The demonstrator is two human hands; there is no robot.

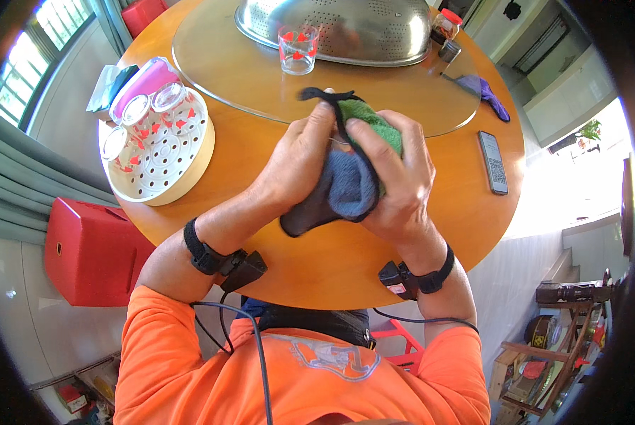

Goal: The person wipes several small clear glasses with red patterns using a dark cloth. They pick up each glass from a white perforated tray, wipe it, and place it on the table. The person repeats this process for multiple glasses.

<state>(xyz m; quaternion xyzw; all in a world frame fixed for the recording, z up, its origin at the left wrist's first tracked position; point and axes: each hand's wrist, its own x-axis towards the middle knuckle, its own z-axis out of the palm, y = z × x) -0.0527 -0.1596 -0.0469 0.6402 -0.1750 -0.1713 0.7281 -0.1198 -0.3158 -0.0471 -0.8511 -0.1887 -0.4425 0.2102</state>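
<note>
Both hands are raised over the near half of a round wooden table. My left hand (pixel 301 159) grips a folded cloth (pixel 352 183) with blue-grey and green terry faces and a black edge. My right hand (pixel 402 170) holds the same cloth from the other side, its fingers over the green part. Between the hands a bit of clear, red-marked material shows within the cloth; it is mostly hidden, and I cannot tell what it is. Beyond the hands a clear glass with red marks (pixel 298 51) stands upright on the glass turntable (pixel 232 90).
Several similar glasses (pixel 135 110) lean in a round perforated tray (pixel 203 154) at left, beside a pink package (pixel 147 85). A large metal colander (pixel 344 26) lies upside down at the back. Jars (pixel 447 25), a purple cloth (pixel 490 98) and a phone (pixel 493 162) are at right.
</note>
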